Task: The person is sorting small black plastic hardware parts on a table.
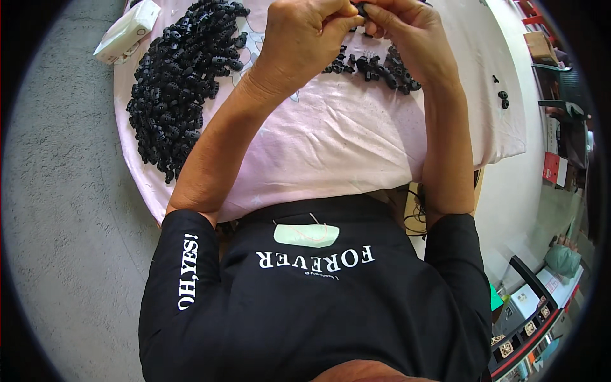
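Observation:
Both of my hands meet above the far side of the table, near the top edge of the view. My left hand (299,38) is closed in a pinch, its thumb and fingertips against a small black plastic part (361,9). From the other side my right hand (417,41) grips the same part between thumb and fingers. Fingers cover most of it, so its exact kind is hidden. Below and between the hands lies a loose group of small black pieces (369,69). A large heap of ribbed black plastic parts (172,89) spreads left of my left forearm.
A pale pink cloth (337,140) with creases covers the table. At its far left corner stands a white tissue box (130,30). A few stray black pieces (503,99) lie at the right. Beyond the right edge are a cardboard box (541,48) and shelving with goods (531,328).

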Available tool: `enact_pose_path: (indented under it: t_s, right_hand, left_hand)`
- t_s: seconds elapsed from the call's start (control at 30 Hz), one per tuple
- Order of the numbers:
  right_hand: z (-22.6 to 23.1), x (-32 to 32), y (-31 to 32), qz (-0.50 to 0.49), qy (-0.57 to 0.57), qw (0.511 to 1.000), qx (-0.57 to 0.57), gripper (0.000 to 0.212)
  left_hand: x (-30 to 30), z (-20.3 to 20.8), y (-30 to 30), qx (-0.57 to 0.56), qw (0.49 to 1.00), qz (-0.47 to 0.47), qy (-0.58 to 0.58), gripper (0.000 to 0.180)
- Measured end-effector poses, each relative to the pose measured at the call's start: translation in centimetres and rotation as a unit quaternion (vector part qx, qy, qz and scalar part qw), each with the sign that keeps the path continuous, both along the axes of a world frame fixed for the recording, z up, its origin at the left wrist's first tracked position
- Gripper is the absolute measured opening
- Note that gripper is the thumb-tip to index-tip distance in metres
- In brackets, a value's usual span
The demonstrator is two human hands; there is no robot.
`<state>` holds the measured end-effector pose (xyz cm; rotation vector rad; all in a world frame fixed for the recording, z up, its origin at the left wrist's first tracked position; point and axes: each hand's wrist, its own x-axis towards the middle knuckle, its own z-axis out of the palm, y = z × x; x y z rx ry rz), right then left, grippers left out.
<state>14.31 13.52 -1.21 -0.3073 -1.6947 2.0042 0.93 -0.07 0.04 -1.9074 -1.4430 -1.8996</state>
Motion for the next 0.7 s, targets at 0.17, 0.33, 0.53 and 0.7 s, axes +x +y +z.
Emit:
enact_pose_path:
  t_s: [0.17, 0.33, 0.53, 0.7]
  right_hand:
    - [-1.6, -0.1, 0.7, -0.008, -0.03, 0.999, -0.008, 0.024]
    - [-1.5, -0.3, 0.6, -0.004, -0.033, 0.999, -0.034, 0.024]
    - [-1.7, -0.3, 0.6, -0.011, -0.031, 0.999, -0.014, 0.024]
    - [-1.5, -0.5, 0.1, -0.03, -0.024, 0.999, 0.022, 0.022]
  left_hand:
    - [0.8, 0.6, -0.8, -0.219, 0.968, 0.043, -0.117, 0.006]
    - [0.3, 0.3, -0.9, -0.254, 0.939, -0.021, -0.23, 0.004]
    - [-0.2, -0.2, -0.6, -0.274, 0.924, -0.031, -0.265, 0.005]
    - [-0.7, -1.1, -0.2, -0.27, 0.907, -0.061, -0.317, 0.006]
